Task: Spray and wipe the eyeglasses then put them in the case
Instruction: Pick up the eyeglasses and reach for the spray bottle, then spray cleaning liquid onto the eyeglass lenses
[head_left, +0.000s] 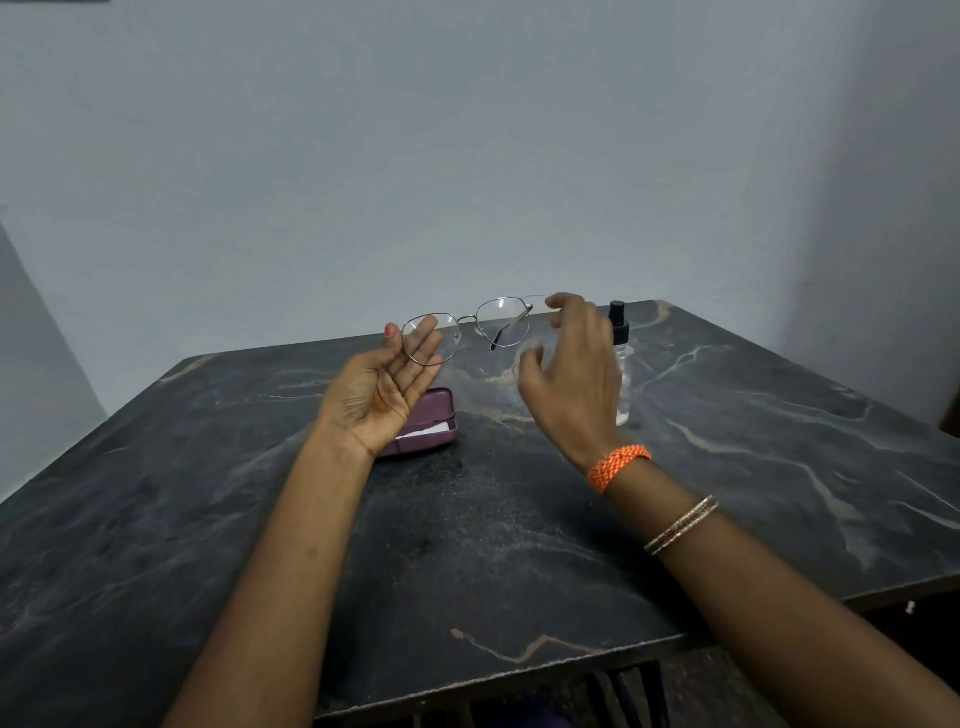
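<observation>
Eyeglasses (470, 325) held up over the bench (519, 519).
Left hand (387, 387) open-palmed behind one lens; right hand (569, 374) pinches a temple.

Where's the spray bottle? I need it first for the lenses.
The spray bottle stands upright on the dark marble table, right of centre, partly hidden behind the right hand, to the right of the eyeglasses.

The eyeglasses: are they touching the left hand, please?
Touching: the head view shows the eyeglasses with one lens rim resting on the open left hand's fingers.
</observation>
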